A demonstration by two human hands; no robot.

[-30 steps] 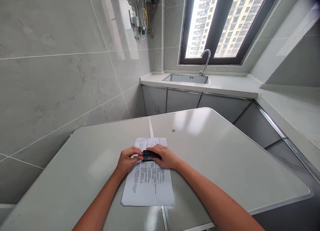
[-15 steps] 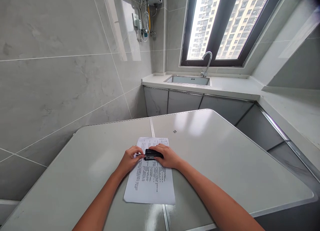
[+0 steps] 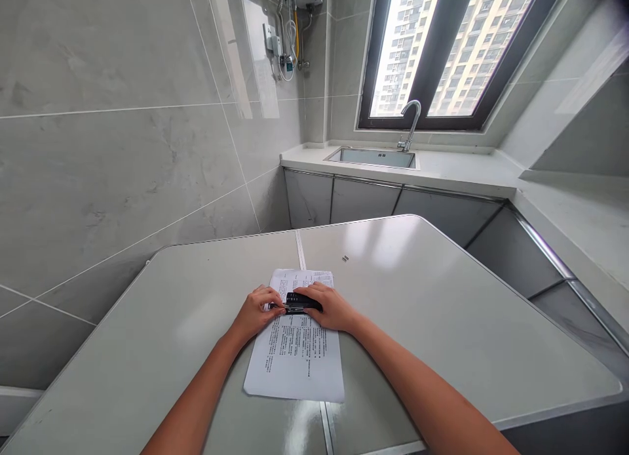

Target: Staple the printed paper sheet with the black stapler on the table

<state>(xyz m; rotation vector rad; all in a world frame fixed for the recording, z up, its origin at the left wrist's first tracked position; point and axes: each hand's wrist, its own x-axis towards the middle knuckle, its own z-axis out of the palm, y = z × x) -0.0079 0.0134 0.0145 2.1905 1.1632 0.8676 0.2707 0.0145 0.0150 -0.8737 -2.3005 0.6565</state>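
Note:
A black stapler [image 3: 302, 301] lies across the upper half of a printed sheet of paper [image 3: 297, 376], over the lines of text. My right hand [image 3: 328, 305] is wrapped round the stapler's right end, holding it down. At its left end, my left hand [image 3: 259, 309] is closed in a pinch, thumb against fingers, on a slim dark part of the stapler. A metal strip shows along the stapler's near side. What lies right between the left fingertips is too small to make out.
Two tiny metallic pieces [image 3: 345, 259] lie beyond the paper on the pale table [image 3: 442, 324]. A seam [image 3: 300, 248] runs through the tabletop. Behind it stand a counter with a sink [image 3: 376, 156] and a tap [image 3: 410, 124], below a window.
The view has shifted very slightly. Both hands keep almost the same hold on the stapler, with only a slight shift of the left fingers at its end.

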